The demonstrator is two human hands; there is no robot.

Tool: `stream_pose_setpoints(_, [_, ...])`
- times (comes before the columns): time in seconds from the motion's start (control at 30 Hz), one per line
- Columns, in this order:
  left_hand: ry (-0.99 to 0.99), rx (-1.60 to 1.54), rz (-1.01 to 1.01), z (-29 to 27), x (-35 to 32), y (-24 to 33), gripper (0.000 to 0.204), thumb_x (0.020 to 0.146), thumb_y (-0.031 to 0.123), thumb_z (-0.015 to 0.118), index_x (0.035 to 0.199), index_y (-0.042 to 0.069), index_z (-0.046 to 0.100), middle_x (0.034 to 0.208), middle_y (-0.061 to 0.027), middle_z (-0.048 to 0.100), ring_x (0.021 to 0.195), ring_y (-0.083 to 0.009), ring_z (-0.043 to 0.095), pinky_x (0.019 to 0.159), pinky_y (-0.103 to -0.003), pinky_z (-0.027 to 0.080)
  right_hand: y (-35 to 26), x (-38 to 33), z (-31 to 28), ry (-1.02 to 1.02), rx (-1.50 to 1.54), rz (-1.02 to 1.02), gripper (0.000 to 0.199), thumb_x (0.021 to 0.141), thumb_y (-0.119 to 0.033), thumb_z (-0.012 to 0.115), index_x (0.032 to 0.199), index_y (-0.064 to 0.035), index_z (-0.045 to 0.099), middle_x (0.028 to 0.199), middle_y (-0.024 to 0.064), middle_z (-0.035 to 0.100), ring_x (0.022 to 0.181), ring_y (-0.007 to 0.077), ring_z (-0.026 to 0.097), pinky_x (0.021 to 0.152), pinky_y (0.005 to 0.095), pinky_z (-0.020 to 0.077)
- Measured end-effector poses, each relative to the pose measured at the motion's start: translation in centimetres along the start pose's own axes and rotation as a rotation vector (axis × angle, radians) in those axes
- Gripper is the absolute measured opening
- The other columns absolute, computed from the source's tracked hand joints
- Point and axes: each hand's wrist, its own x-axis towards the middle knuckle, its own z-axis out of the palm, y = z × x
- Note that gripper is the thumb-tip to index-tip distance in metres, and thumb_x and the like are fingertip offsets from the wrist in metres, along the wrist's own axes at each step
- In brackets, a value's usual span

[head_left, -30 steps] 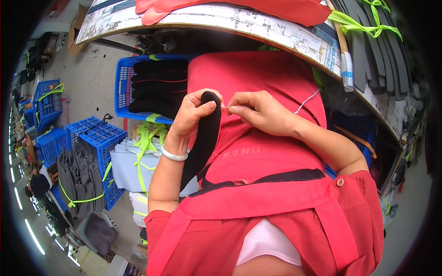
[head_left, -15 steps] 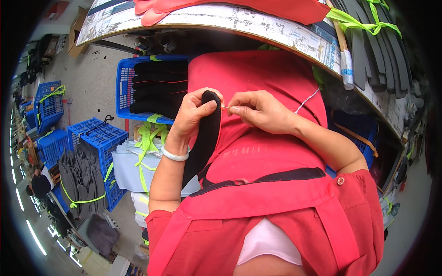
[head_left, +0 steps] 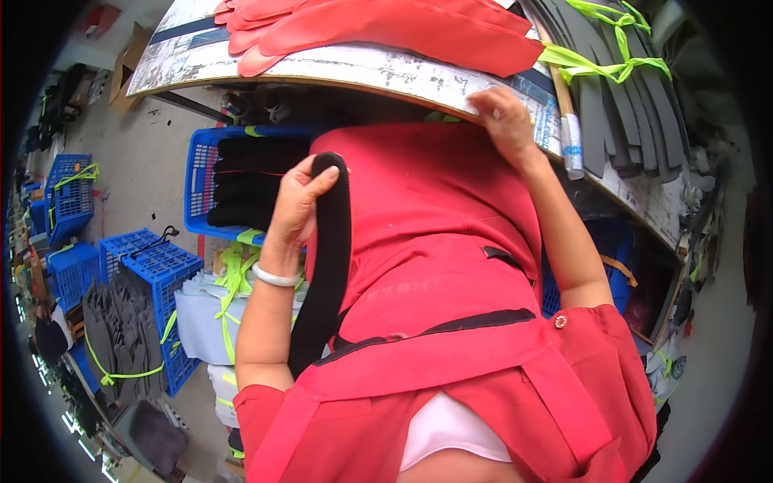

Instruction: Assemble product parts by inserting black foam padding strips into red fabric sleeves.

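My left hand (head_left: 299, 197) grips one end of a long black fabric strip (head_left: 332, 241), thumb on its face, fingers behind. The rounded end of the strip points up and its length hangs down along my left forearm toward my waist. Above the red apron (head_left: 427, 193) on my lap, my right hand (head_left: 506, 121) is at the front edge of the worktable (head_left: 386, 68), away from the strip. Its fingers are curled, and a small pale spot shows between them, too small to name.
Red curved pieces (head_left: 378, 36) lie on the table, beside bundled dark grey strips (head_left: 616, 105) with green ties. A blue basket (head_left: 197, 181) of black pieces stands left of my lap. Lower left are a blue crate (head_left: 145, 249), grey bundles (head_left: 125, 338) and pale tied sheets (head_left: 201, 322).
My right hand has left the strip's end, where it pinched something small and pale, and moved up to the table edge. My left hand still holds the strip, slightly further left.
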Motion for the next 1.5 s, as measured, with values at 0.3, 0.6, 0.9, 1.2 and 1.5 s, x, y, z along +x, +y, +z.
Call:
stream_pose_setpoints(0.3, [0.192,0.143,0.469,-6.4,8.3,10.8,0.016,0.09,0.008,0.065,0.101,-0.003,0.061,0.089,-0.014,0.069,0.079,-0.0226,0.069,0.071,-0.033,0.058,-15.9,0.2,6.1,-0.851,0.832,0.459,0.038,0.098,-0.03,0.055,0.125,-0.0043,0.06,0.103,0.0079,0.067,0.079,0.0113,0.064,0.068,0.0254,0.0524])
stream_pose_setpoints(0.6, [0.322,0.4,0.254,-8.9,2.2,6.9,0.022,0.092,0.026,0.067,0.105,0.009,0.062,0.091,0.0013,0.065,0.078,-0.0088,0.063,0.069,-0.021,0.051,-19.3,1.5,14.9,-0.844,0.981,0.287,0.026,0.09,-0.024,0.065,0.094,0.0015,0.066,0.076,0.0043,0.064,0.073,0.0089,0.059,0.062,0.0284,0.0487])
stream_pose_setpoints(0.9, [0.308,-0.102,0.172,-5.5,-3.1,-2.7,0.028,0.093,0.017,0.066,0.111,-0.003,0.06,0.103,-0.0052,0.066,0.091,-0.0122,0.062,0.081,-0.028,0.052,-18.7,0.7,13.4,-1.093,0.785,0.521,0.032,0.096,-0.036,0.06,0.096,-0.0032,0.063,0.075,0.0027,0.063,0.063,0.0089,0.06,0.057,0.0224,0.0508])
stream_pose_setpoints(1.2, [0.342,-0.133,0.282,-4.8,-2.4,-4.8,0.023,0.093,0.014,0.064,0.105,-0.006,0.064,0.1,-0.0114,0.069,0.087,-0.0154,0.066,0.083,-0.028,0.054,-17.4,0.1,13.7,-0.899,0.967,0.525,0.029,0.094,-0.027,0.064,0.101,0.0006,0.064,0.082,0.0021,0.064,0.074,0.007,0.058,0.066,0.023,0.0487])
stream_pose_setpoints(1.5, [0.272,-0.082,0.089,-6.2,-2.6,-5.2,0.03,0.097,0.022,0.058,0.111,-0.005,0.059,0.1,-0.0132,0.068,0.084,-0.0203,0.069,0.074,-0.034,0.06,-17.6,-0.2,12.8,-0.706,0.299,0.174,0.028,0.087,-0.026,0.069,0.093,0.0008,0.063,0.072,0.0152,0.064,0.065,0.0205,0.062,0.062,0.0345,0.0476])
